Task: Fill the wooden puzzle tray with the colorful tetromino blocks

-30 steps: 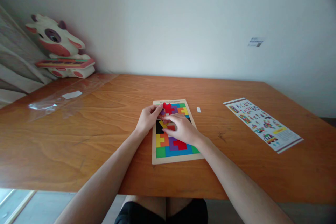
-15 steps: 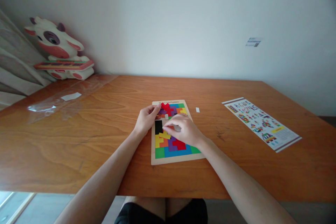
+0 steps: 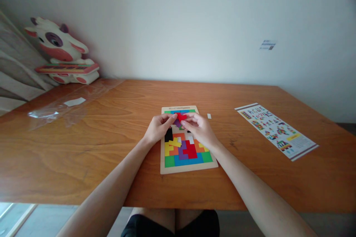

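A wooden puzzle board (image 3: 189, 170) with a pale frame lies on the table, filled in part with coloured block pieces. Over its upper half, my left hand (image 3: 159, 129) pinches a red piece (image 3: 181, 117) from the left. My right hand (image 3: 200, 129) has its fingertips closed on the same piece from the right. A purple piece (image 3: 177, 123) shows just beneath it. Lower down, a yellow piece (image 3: 175, 142) lies tilted on other pieces. Black recess shows near my left fingers, and white bits lie on the board's middle.
A printed pattern sheet (image 3: 275, 129) lies on the right of the wooden table (image 3: 111, 148). Clear plastic wrapping (image 3: 55, 114) and a cow-shaped toy keyboard (image 3: 66, 59) are at the left. A small white slip (image 3: 209, 116) sits right of the board.
My right hand has moved up from the board's middle and its fingertips now meet the red piece. My left hand has shifted slightly right with that piece, uncovering the board's middle.
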### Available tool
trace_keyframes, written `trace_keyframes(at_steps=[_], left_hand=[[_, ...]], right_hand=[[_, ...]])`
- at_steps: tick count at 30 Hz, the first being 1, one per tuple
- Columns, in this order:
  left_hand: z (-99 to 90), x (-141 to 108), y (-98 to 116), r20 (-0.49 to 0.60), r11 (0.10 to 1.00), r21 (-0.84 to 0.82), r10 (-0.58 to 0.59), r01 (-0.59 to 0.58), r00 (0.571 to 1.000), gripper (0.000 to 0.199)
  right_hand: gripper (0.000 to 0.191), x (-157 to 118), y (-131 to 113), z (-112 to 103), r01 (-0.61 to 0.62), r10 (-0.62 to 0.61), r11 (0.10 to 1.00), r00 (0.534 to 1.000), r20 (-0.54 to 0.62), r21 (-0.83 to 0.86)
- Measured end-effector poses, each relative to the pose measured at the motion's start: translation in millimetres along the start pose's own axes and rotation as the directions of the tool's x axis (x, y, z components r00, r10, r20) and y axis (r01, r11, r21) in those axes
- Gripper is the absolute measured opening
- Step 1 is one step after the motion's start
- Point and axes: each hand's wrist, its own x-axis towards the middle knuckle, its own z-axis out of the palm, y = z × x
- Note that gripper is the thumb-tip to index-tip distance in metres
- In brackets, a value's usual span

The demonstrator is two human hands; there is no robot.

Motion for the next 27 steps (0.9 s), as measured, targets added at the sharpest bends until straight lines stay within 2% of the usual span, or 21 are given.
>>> trace_keyframes(at_steps=[9, 12, 14, 16, 18, 19, 22, 25, 27], left_hand=[[-1.9, -1.2, 4.3, 0.000, 1.000, 0.013, 0.001, -0.001, 1.000, 0.043], [-3.0, -0.3, 0.5, -0.080, 0.999, -0.024, -0.025, 0.023, 0.996, 0.040], [-4.3, 1.2, -3.7, -0.157, 0.998, -0.052, -0.045, 0.037, 0.986, 0.039], [-5.8, 2.7, -7.5, -0.219, 0.997, -0.070, -0.057, 0.042, 0.974, 0.039], [-6.8, 3.6, -9.6, -0.249, 0.996, -0.074, -0.059, 0.041, 0.967, 0.040], [-7.0, 3.8, -10.0, -0.254, 0.997, -0.073, -0.057, 0.040, 0.965, 0.040], [-6.8, 3.5, -8.8, -0.235, 0.996, -0.079, -0.055, 0.038, 0.970, 0.040], [-6.0, 3.2, -7.3, -0.211, 0.996, -0.083, -0.060, 0.043, 0.976, 0.041], [-5.8, 3.3, -7.2, -0.204, 0.996, -0.082, -0.061, 0.045, 0.977, 0.042]], right_hand=[[0.033, 0.0, -5.0, -1.3, 0.021, -0.022, 1.000, 0.999, -0.030, -0.023], [0.029, 0.6, -3.9, -5.3, 0.044, -0.049, 0.997, 0.995, -0.090, -0.059], [0.023, -0.4, -3.4, -8.3, 0.118, -0.137, 0.981, 0.984, -0.118, -0.155], [0.012, -2.8, -3.2, -9.9, 0.242, -0.271, 0.920, 0.961, -0.053, -0.308], [0.002, -5.5, -2.9, -9.2, 0.377, -0.374, 0.814, 0.922, 0.097, -0.442], [0.005, -6.6, -2.8, -8.0, 0.436, -0.401, 0.758, 0.898, 0.181, -0.486], [0.012, -7.8, -2.2, -2.4, 0.554, -0.428, 0.615, 0.832, 0.353, -0.561], [0.013, -6.3, -1.6, 1.2, 0.615, -0.448, 0.493, 0.786, 0.427, -0.615], [0.012, -5.0, -0.9, 0.6, 0.637, -0.460, 0.445, 0.766, 0.450, -0.629]])
